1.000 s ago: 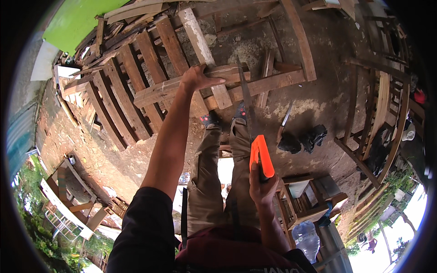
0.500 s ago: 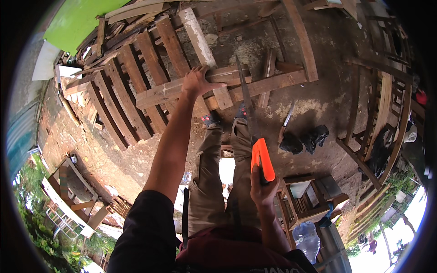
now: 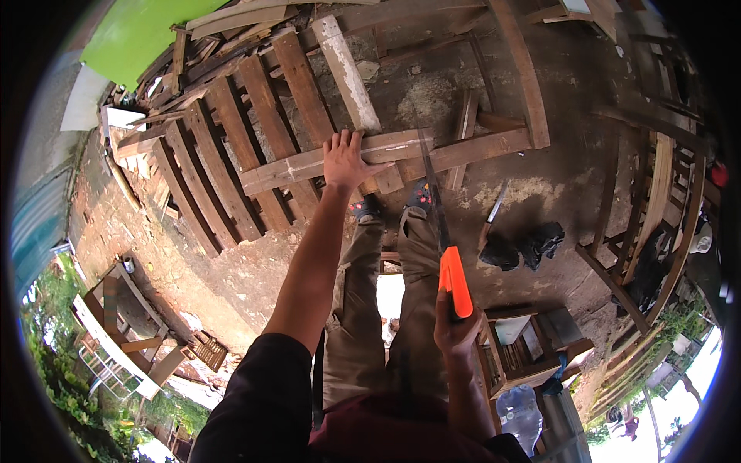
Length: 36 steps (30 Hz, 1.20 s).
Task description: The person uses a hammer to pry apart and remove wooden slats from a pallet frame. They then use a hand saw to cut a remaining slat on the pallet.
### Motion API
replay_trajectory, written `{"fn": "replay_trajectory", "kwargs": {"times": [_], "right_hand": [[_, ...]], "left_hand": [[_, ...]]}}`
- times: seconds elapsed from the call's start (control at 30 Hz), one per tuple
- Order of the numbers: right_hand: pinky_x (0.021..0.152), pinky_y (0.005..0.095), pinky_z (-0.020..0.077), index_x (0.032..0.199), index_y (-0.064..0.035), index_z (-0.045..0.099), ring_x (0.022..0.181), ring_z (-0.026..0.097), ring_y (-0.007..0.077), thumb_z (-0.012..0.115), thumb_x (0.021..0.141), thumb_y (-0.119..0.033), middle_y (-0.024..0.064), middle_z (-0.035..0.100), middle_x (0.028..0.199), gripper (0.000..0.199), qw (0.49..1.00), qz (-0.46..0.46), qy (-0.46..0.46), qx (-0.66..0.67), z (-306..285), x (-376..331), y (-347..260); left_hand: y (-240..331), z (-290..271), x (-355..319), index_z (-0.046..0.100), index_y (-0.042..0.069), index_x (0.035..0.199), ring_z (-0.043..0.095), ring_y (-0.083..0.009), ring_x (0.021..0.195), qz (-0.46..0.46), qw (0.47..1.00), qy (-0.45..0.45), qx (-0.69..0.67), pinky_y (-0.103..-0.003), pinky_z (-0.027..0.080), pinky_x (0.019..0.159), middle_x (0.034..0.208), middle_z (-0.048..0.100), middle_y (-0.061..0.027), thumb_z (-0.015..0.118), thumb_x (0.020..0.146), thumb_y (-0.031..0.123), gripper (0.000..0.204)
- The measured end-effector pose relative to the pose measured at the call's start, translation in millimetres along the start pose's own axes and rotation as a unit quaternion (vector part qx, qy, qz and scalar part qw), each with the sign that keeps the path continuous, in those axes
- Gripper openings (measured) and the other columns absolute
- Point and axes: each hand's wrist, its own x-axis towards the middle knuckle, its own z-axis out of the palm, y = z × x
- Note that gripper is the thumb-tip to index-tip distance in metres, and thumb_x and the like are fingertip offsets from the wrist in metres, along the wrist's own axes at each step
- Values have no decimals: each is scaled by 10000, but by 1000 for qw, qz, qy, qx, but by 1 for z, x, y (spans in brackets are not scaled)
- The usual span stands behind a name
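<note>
A long brown wooden board (image 3: 297,167) lies crosswise over a slatted wooden frame (image 3: 266,104). My left hand (image 3: 346,162) grips it from above, fingers over its far edge and thumb stretched along it to the right. In my right hand (image 3: 457,328) is a handsaw with an orange handle (image 3: 455,284), held closed around the grip. The dark saw blade (image 3: 434,197) points away from me and meets the board close to its right end. How deep the teeth sit in the wood cannot be seen.
A knife-like blade with a handle (image 3: 491,216) lies on the floor beside black plastic (image 3: 525,245). At lower right stands a wooden cabinet-like piece (image 3: 532,343) with a clear plastic bottle (image 3: 519,417). Wooden frames (image 3: 641,216) line the right; scrap wood is piled at upper left.
The saw has come slightly toward me with my right hand. My left hand and the board sit a little nearer to me, and the whole view has shifted slightly.
</note>
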Motion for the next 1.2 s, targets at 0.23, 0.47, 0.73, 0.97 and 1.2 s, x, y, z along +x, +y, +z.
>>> {"fn": "replay_trajectory", "kwargs": {"times": [0.23, 0.47, 0.73, 0.97, 1.2], "right_hand": [[478, 336, 419, 810, 32, 589, 525, 548, 157, 664, 917, -78, 101, 552, 607, 171, 997, 24, -13, 76, 6, 1, 3], [481, 355, 418, 965, 21, 651, 559, 561, 208, 677, 892, -31, 122, 563, 694, 93, 996, -47, -63, 43, 5, -13, 48], [468, 356, 406, 1130, -32, 682, 570, 564, 261, 687, 876, -5, 102, 586, 781, 255, 975, -182, -47, -120, 14, -26, 100], [453, 319, 372, 690, -32, 559, 458, 544, 169, 627, 933, -86, 39, 500, 514, 258, 989, 30, 3, 148, 22, -9, 39], [459, 301, 374, 712, -29, 584, 486, 552, 124, 616, 947, -78, 19, 534, 539, 243, 987, 49, 10, 153, 28, -9, 32]], "left_hand": [[3, -5, 3, 588, 70, 1273, 528, -305, 1139, -4, 1000, -20, -10, -447, 385, 1013, 1143, 562, -119, 782, 589, 769, 997], [-8, -8, -8, 517, 38, 1319, 476, -357, 1246, -2, 969, 143, -203, -490, 340, 1077, 1286, 518, -170, 798, 706, 648, 909], [-101, -15, -72, 428, -15, 1403, 387, -383, 1363, -297, 891, 308, -150, -526, 278, 1141, 1420, 440, -220, 659, 933, 486, 724], [-175, -7, -101, 406, -93, 1406, 530, -315, 1261, -455, 775, 228, -375, -398, 403, 1077, 1374, 517, -253, 825, 794, 529, 968], [-178, -13, -102, 640, -62, 1170, 668, -255, 994, -476, 783, 237, -323, -355, 516, 891, 1082, 706, -159, 910, 670, 537, 826]]}}
